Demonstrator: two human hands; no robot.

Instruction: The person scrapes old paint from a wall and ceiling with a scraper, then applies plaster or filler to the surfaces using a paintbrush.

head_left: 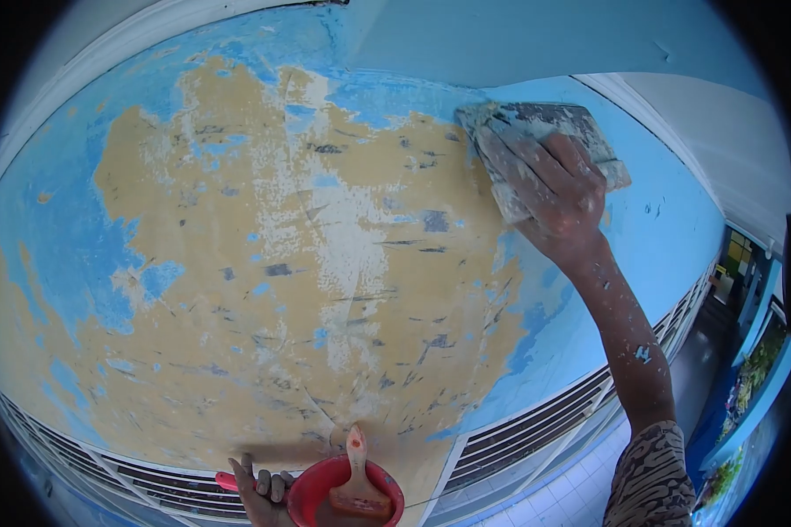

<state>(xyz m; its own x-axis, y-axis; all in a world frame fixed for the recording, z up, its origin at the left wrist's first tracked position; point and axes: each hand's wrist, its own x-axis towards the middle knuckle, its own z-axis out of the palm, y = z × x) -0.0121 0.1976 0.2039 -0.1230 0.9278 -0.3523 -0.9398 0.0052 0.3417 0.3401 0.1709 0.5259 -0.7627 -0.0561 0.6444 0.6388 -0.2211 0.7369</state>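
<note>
High on the right part of the wall, my right hand point(558, 189) is closed on a flat, putty-smeared pad point(589, 132), which lies against the painted surface. White specks cover that hand and forearm. At the bottom, my left hand point(262, 494) holds a red bucket point(303, 494) at its left side, and a red handle sticks out beside its fingers. A wide brush point(357, 474) with a pale wooden handle stands in the bucket, handle up. The wall point(211, 316) shows tan patches, peeling blue paint and whitish smears.
Louvred slats point(536, 422) run below the wall on both sides. A white ceiling point(721, 132) borders it above right. Far right, a corridor point(707, 334) with blue posts and green plants point(753, 373) is visible. Pale floor tiles point(562, 492) show at lower right.
</note>
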